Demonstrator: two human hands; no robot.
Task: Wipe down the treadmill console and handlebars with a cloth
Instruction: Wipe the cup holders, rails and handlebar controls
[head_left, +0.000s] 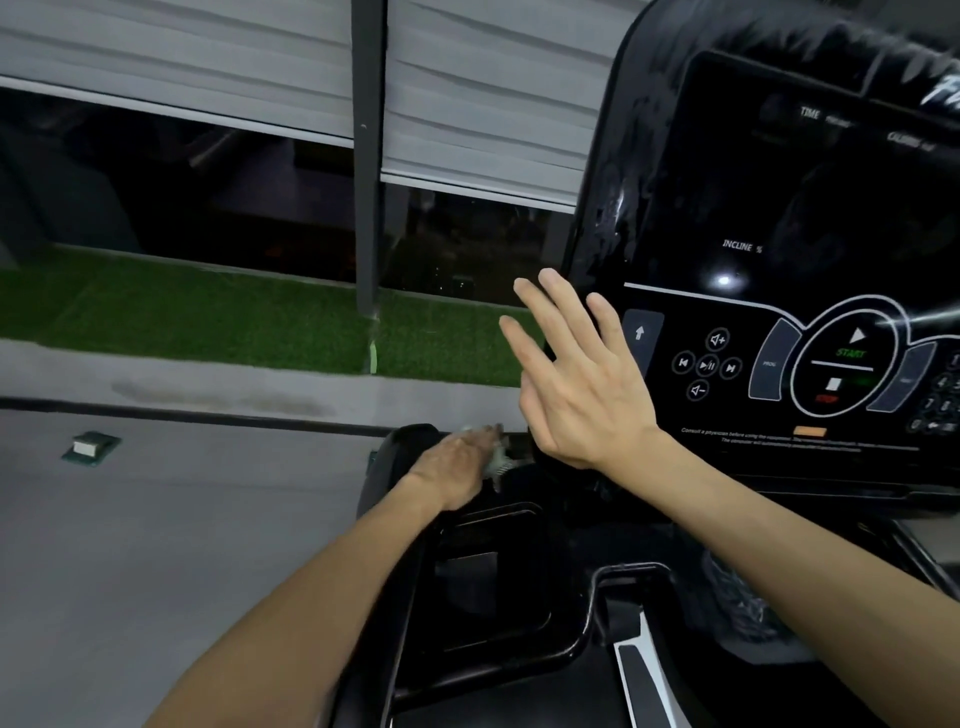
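Grey concrete floor (156, 545) and a green turf strip (208, 322) border a dark window (208, 197). The left hand (452, 467) covers a pale crumpled cloth (497, 461) on the black handlebar end (405, 441), its grip too blurred to tell. The right hand (582, 384), released with fingers spread, hovers before the glossy black treadmill console (779, 208).

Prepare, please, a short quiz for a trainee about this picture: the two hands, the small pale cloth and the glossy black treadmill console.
1. True or false: the right hand holds the small pale cloth.
2. Which hand lies on the cloth? A) the left hand B) the right hand C) neither
3. Fill in: the word printed in green on the glossy black treadmill console is ____.

Key
1. False: the right hand is raised in front of the console, with its fingers spread and empty.
2. A
3. START
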